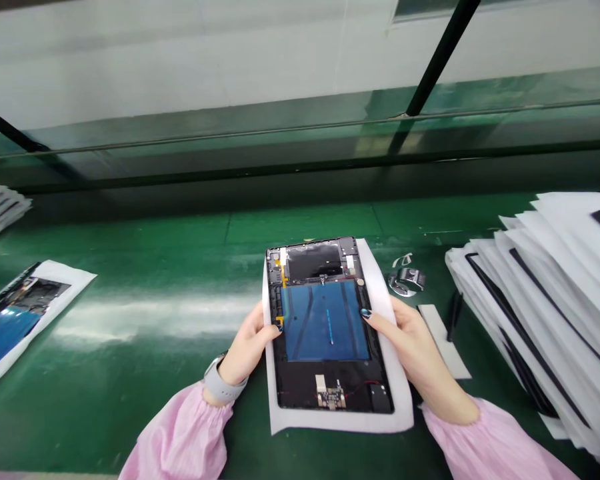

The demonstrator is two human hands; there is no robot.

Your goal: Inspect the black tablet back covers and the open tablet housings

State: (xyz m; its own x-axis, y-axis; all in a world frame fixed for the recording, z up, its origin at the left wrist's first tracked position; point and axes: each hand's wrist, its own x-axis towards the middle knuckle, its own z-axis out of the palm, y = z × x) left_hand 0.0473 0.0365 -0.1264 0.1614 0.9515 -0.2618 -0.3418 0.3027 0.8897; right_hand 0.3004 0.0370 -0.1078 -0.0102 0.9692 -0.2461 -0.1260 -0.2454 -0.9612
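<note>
Between my two hands is an opened tablet with a blue battery, a small circuit board near its lower edge and yellow flex strips at its upper left. A white foam sheet lies under it and sticks out at the right and bottom. My left hand is closed on the left edge, thumb on top. On the right edge my right hand grips both tablet and sheet, thumb over the battery's side. The fingers beneath are hidden.
A tall, leaning stack of white foam sheets with dark tablet parts stands at the right. Beside it lie a black tool, a pale flat strip and a tape roll. Another opened tablet rests at the left, near more sheets.
</note>
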